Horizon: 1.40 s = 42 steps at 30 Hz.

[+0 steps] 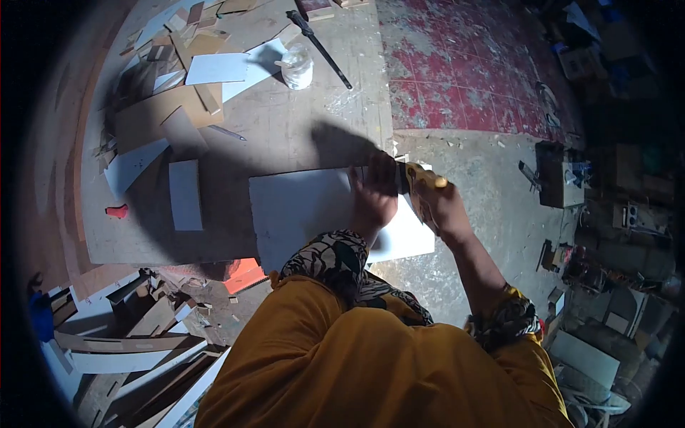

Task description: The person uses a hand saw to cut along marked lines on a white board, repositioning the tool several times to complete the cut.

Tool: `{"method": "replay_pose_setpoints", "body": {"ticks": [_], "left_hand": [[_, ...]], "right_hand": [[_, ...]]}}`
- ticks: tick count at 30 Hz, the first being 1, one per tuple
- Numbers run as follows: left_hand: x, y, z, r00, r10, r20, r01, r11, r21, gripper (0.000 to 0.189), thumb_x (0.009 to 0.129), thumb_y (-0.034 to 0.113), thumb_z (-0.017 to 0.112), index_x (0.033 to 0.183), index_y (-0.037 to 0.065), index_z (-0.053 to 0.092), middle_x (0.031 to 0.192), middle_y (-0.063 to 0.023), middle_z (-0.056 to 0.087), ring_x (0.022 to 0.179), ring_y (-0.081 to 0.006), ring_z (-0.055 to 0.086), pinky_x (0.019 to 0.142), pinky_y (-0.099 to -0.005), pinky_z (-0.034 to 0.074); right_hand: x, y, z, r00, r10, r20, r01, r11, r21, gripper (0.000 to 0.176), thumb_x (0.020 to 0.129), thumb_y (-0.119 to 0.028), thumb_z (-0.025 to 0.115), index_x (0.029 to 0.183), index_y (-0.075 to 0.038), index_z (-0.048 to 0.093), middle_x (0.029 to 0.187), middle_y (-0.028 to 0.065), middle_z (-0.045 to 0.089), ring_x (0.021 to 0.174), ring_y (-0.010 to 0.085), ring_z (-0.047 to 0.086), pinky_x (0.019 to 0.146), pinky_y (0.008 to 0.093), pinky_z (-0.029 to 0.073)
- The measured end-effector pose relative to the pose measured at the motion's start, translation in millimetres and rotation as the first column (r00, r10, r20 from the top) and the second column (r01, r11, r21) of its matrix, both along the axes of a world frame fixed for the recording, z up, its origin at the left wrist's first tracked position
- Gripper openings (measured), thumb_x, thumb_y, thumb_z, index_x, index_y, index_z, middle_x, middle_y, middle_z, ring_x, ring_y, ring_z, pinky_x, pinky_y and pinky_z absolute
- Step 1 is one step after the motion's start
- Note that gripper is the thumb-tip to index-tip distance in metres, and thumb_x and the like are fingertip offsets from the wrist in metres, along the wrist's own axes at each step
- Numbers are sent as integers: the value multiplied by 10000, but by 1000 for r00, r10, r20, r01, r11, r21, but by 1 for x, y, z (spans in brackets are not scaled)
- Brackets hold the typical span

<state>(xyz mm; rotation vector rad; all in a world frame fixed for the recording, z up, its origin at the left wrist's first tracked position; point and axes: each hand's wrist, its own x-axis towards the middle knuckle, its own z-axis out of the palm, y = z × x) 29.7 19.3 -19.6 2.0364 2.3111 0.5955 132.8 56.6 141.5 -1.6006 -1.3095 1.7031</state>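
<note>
- I see the white board [307, 214] lying flat at the 6 o'clock edge of the tabletop [285, 135]. Its 3 o'clock end juts out past the edge, over the floor.
- The left hand [374, 194] is spread wide, palm down on the board's 3 o'clock part. It presses on the board and grips nothing.
- The right hand [441, 208], just at 3 o'clock of the left, is closed around a yellow-handled tool [422, 175]. The tool's working end is hidden, so I cannot tell its kind.
- I judge the board to be a thin, stiff, light sheet with a smooth face that could slide under a palm. I would take it by its long edges, or pin it flat near the overhang.
- At 12 o'clock stand a cloudy plastic jar [297, 65] and a black bar [321, 39].
- At 10 o'clock lie rough brown wood offcuts [187, 44], and at 9 o'clock a narrow white strip [185, 194].
</note>
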Motion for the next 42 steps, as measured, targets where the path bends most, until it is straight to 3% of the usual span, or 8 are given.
{"method": "replay_pose_setpoints", "body": {"ticks": [4, 6, 16, 20, 23, 31, 34, 42], "left_hand": [[-3, -4, 16, 1000, -23, -3, 23, 999, -26, 523, 865, 295, 483, 1345, 87, 464, 1448, -98, 388, 1361, -302, 319, 1001, -694, 158], [-5, -3, 16, 1000, -11, -16, 10, 999, -39, 531, 852, 288, 495, 1341, 83, 464, 1441, -103, 396, 1339, -306, 349, 1004, -696, 157], [-5, -2, 13, 998, -21, -57, 23, 999, 35, 534, 831, 264, 491, 1311, 32, 468, 1399, -149, 436, 1319, -322, 379, 975, -708, 225], [-5, -2, 15, 999, -49, 2, 49, 997, -65, 551, 847, 265, 476, 1349, 41, 433, 1451, -150, 372, 1368, -338, 298, 990, -720, 198], [-7, -3, 12, 998, -59, 33, 62, 993, -99, 559, 863, 264, 464, 1379, 55, 409, 1482, -148, 324, 1392, -349, 246, 1001, -725, 176], [-4, -6, 11, 999, -36, 10, 36, 996, -78, 545, 880, 281, 464, 1380, 71, 406, 1487, -128, 314, 1394, -349, 235, 1010, -720, 161], [-4, -2, 22, 999, -20, 42, 20, 1000, -2, 495, 873, 269, 469, 1318, 56, 433, 1427, -138, 369, 1351, -351, 310, 970, -715, 230], [-1, 1, 17, 999, -54, 3, 54, 979, -197, 573, 881, 276, 447, 1401, 59, 344, 1505, -138, 263, 1399, -327, 230, 1005, -716, 183]], "right_hand": [[6, 9, 5, 996, 58, -71, -64, 993, -95, 235, 897, -209, 610, 1020, -10, 587, 749, -6, 578, 575, 77, 507, 506, 231, 412], [8, -9, 14, 997, 76, 30, -76, 997, -27, 162, 898, -197, 608, 860, -41, 587, 624, -34, 518, 498, 41, 445, 428, 227, 345], [24, -48, 78, 997, -16, 77, 19, 999, -32, 251, 910, -197, 611, 1033, 18, 574, 675, -16, 559, 523, 56, 475, 457, 222, 366], [23, -32, -15, 964, -188, -190, 199, 979, 39, 214, 903, -196, 618, 981, -1, 582, 649, -15, 547, 502, 64, 471, 448, 227, 375], [6, -18, -13, 999, 38, 16, -38, 999, -19, 195, 896, -184, 621, 949, 0, 587, 657, -7, 555, 515, 67, 482, 451, 236, 389], [28, -58, 50, 998, -25, -55, 27, 999, 19, 211, 896, -175, 614, 994, 6, 569, 707, -7, 565, 554, 52, 499, 459, 217, 379], [42, -78, 63, 993, -59, 103, 61, 998, -20, 224, 902, -170, 601, 1027, 11, 562, 684, -17, 543, 533, 47, 476, 457, 212, 373], [23, -28, -21, 999, -26, -35, 28, 997, 68, 249, 889, -204, 627, 1007, 10, 576, 669, -10, 545, 521, 70, 478, 452, 234, 395]]}}
